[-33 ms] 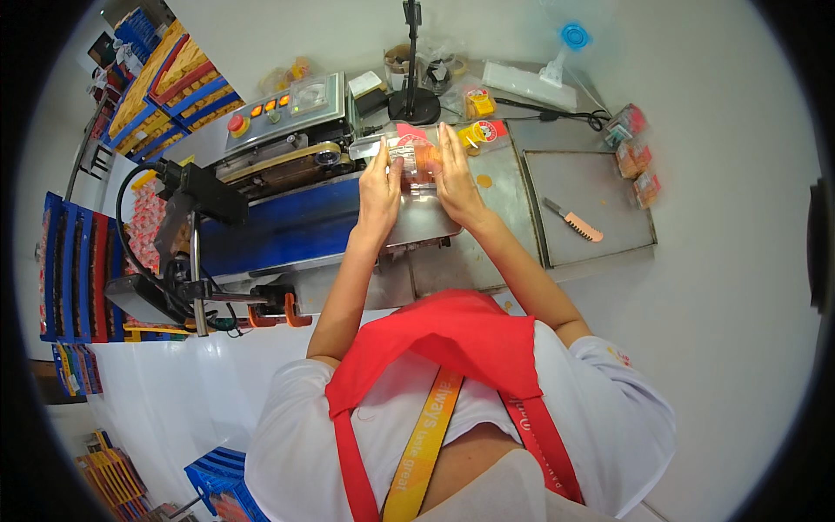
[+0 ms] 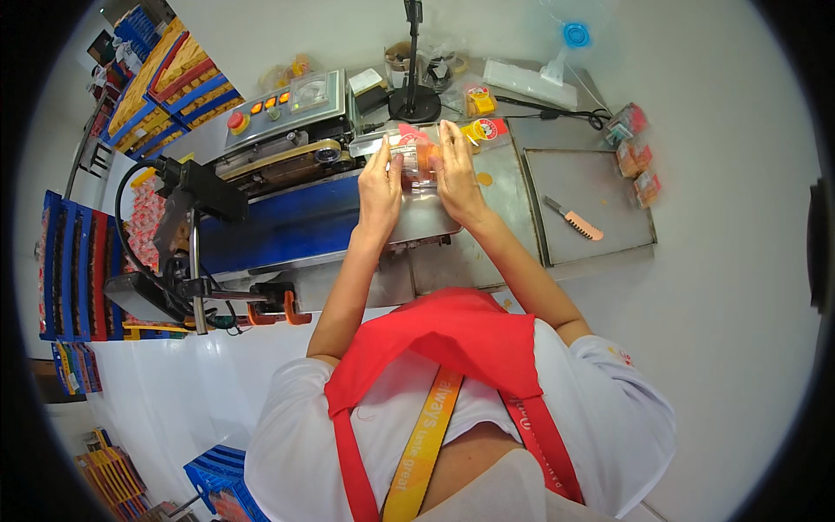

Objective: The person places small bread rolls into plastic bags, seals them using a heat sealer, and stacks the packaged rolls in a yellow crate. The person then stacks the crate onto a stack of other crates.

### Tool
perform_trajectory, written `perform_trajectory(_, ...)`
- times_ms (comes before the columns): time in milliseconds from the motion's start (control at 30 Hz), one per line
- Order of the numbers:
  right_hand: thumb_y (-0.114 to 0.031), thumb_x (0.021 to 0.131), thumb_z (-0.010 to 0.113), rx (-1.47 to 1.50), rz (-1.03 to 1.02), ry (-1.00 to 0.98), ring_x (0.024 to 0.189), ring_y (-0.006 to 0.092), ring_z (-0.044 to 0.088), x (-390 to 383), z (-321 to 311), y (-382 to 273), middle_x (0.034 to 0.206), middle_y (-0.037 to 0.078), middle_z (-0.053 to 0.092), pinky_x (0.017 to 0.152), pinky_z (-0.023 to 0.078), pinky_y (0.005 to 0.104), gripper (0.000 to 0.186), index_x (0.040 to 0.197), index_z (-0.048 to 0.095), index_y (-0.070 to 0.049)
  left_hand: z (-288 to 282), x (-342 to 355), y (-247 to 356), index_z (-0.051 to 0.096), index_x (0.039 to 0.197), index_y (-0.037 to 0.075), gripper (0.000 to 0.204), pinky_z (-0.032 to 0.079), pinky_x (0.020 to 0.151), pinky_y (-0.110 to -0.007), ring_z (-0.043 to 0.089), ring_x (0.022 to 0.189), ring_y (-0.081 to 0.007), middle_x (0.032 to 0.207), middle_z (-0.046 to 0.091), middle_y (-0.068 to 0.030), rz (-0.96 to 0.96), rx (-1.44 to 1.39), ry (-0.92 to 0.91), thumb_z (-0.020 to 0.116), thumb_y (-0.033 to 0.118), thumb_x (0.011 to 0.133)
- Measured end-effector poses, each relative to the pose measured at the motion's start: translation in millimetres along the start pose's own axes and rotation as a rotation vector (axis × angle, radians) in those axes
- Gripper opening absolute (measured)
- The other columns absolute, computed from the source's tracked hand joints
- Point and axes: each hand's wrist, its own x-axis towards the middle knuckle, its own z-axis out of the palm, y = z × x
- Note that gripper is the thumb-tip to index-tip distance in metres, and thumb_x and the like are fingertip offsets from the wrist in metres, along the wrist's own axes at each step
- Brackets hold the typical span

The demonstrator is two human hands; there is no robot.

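Between my two hands is a clear plastic bag (image 2: 416, 158) with a red and white printed top and orange-brown contents. It sits at the right end of the machine's blue belt, over a metal plate (image 2: 422, 215). My left hand (image 2: 379, 193) presses on the bag's left side with its fingers stretched forward and together. Opposite it, my right hand (image 2: 458, 184) presses on the right side, thumb toward the bag. The fingers cover part of the bag's sides. Just beyond my right fingertips lies a yellow package (image 2: 481, 130) with a red round label.
A sealing machine with a control box (image 2: 291, 109) and a blue conveyor belt (image 2: 287, 217) stands to the left. A black clamped device (image 2: 204, 196) rises beside the belt. On the metal tray (image 2: 600, 183) at right lies an orange-bladed knife (image 2: 578, 222). A black stand (image 2: 414, 104) is behind.
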Motion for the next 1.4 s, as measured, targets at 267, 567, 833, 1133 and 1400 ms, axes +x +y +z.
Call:
perform_trajectory(267,-0.004,0.082,0.063,0.054,0.098,0.261,0.07,0.0215,0.06,6.0,-15.2,-15.6,0.081,0.011,0.061,0.063,0.047,0.0314,0.017,0.098,0.066,0.0,-5.4,-1.5,17.3,0.067,0.1,-0.001,0.019,0.051,0.063,-0.028,0.064,0.071,-0.0201,0.084,0.064,-0.0139,0.08,0.045,0.199,0.063,0.009,0.085)
perform_trajectory(567,-0.003,0.079,0.066,0.221,0.146,0.296,0.062,0.019,0.06,20.6,-21.9,-27.0,0.073,0.009,0.063,0.057,0.046,0.0285,0.004,0.082,0.066,0.0,-15.0,10.0,26.2,0.069,0.089,-0.001,0.012,0.049,0.059,-0.03,0.065,0.063,-0.0221,0.076,0.065,-0.0146,0.008,-0.082,0.234,0.064,0.006,0.081)
perform_trajectory(833,-0.005,0.079,0.066,0.327,0.251,0.241,0.064,0.017,0.06,11.7,-18.5,-18.7,0.074,0.009,0.063,0.058,0.045,0.0268,0.005,0.083,0.066,0.0,-15.9,11.1,12.7,0.069,0.088,-0.002,0.015,0.048,0.059,-0.025,0.062,0.061,-0.0106,0.072,0.067,-0.0066,-0.127,-0.16,0.124,0.067,0.012,0.082)
perform_trajectory(1133,-0.011,0.078,0.07,0.609,0.172,-0.124,0.097,0.0163,0.058,28.6,-32.5,16.5,0.097,0.008,0.065,0.085,0.044,0.0302,0.01,0.084,0.069,-0.003,-17.1,24.2,-31.0,0.068,0.082,0.002,0.013,0.045,0.086,-0.028,0.059,0.092,-0.0141,0.095,0.065,-0.0077,-0.075,-0.491,-0.093,0.071,0.014,0.08)
perform_trajectory(1400,-0.004,0.078,0.07,0.971,0.304,-0.149,0.083,0.0115,0.059,32.2,-20.9,37.4,0.085,0.006,0.065,0.078,0.047,0.0253,0.006,0.084,0.07,-0.001,-13.8,32.8,-44.0,0.068,0.081,0.0,0.002,0.047,0.078,-0.025,0.06,0.086,-0.0116,0.091,0.066,-0.0095,-0.01,-0.801,-0.116,0.068,-0.001,0.079)
